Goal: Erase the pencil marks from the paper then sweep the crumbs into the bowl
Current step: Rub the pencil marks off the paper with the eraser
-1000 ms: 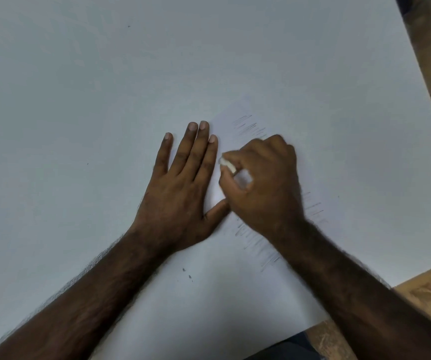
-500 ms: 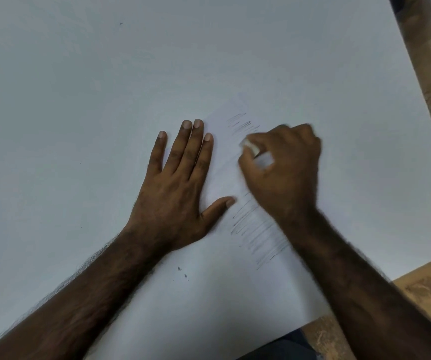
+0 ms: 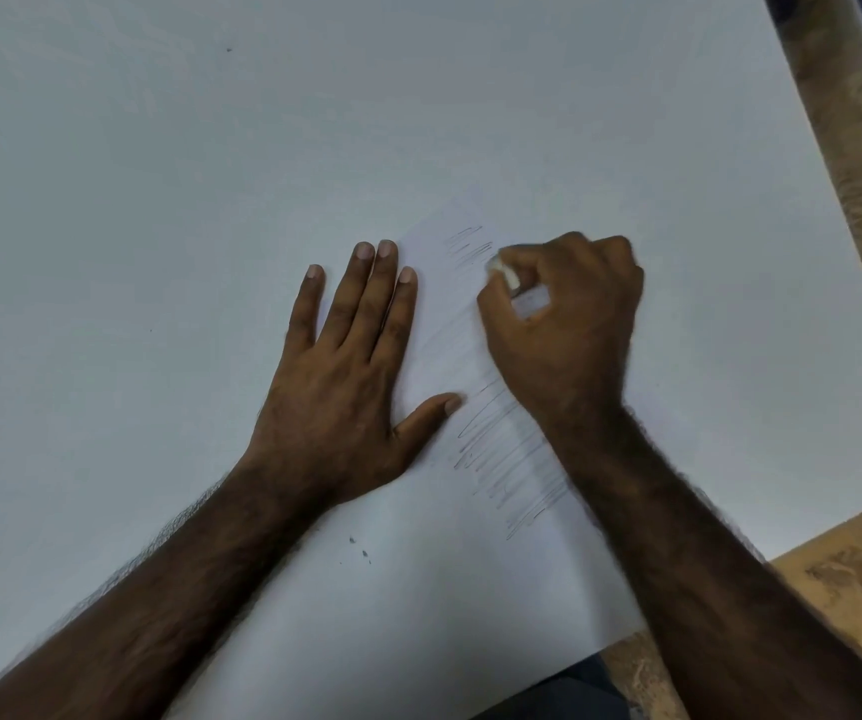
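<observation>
A sheet of white paper (image 3: 439,324) lies at an angle on the white table (image 3: 158,174), its edges faint. Pencil scribbles (image 3: 506,459) run across it near my right wrist, with a smaller patch of scribbles (image 3: 465,241) at its far corner. My left hand (image 3: 345,376) lies flat with straight fingers, pressing the paper's left side down. My right hand (image 3: 564,324) pinches a small white eraser (image 3: 504,272) between thumb and fingers, its tip on the paper just below the far scribbles. No bowl is in view.
A few dark crumbs (image 3: 358,548) lie on the table near my left forearm. The table's right edge meets a mottled brown floor (image 3: 855,163), which also shows at the lower right. Dark cloth shows below the table's near edge.
My right hand with the eraser has slid up and to the right across the paper, uncovering the lower scribbles. My left hand has stayed flat in place.
</observation>
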`<action>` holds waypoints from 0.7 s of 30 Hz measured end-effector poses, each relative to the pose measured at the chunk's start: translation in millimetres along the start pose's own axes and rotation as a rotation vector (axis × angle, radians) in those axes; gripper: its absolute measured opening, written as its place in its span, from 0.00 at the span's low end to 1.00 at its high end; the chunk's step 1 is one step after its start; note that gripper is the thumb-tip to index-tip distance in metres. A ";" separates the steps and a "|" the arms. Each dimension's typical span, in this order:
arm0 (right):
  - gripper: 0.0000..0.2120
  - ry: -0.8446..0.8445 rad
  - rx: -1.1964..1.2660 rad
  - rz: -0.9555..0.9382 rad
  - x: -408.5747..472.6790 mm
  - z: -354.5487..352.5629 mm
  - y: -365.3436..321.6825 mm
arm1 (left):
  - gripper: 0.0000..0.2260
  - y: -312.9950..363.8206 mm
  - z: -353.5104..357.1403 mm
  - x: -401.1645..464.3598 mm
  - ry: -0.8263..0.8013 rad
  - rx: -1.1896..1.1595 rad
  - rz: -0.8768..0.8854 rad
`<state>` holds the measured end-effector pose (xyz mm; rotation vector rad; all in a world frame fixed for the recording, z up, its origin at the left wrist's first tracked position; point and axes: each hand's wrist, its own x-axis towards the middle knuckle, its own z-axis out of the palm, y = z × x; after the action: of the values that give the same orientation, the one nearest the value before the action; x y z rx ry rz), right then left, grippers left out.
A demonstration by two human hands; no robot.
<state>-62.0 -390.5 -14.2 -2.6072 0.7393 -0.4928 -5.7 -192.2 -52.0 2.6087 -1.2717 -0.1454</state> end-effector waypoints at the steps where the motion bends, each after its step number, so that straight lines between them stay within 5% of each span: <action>1: 0.05 -0.041 0.010 -0.057 -7.3 3.1 -8.1 | 0.45 -0.5 0.2 -0.4 0.003 0.003 0.003; 4: 0.07 -0.136 0.024 -0.211 -21.8 6.1 -18.1 | 0.44 -1.3 1.1 -1.0 0.012 0.006 0.020; 10: 0.05 0.004 -0.017 0.021 7.8 0.6 3.5 | 0.45 0.2 -0.5 0.3 -0.010 0.007 -0.001; 16: 0.06 -0.154 0.060 -0.181 -25.7 6.5 -21.5 | 0.43 -0.4 -0.6 -1.1 0.013 0.001 0.017; 21: 0.06 -0.010 -0.010 0.028 9.5 4.6 -0.1 | 0.45 0.6 0.2 0.0 0.005 0.003 0.004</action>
<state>-52.3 -394.5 -16.0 -2.6034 0.7756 -0.4690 -6.1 -192.6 -52.1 2.6075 -1.2771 -0.1364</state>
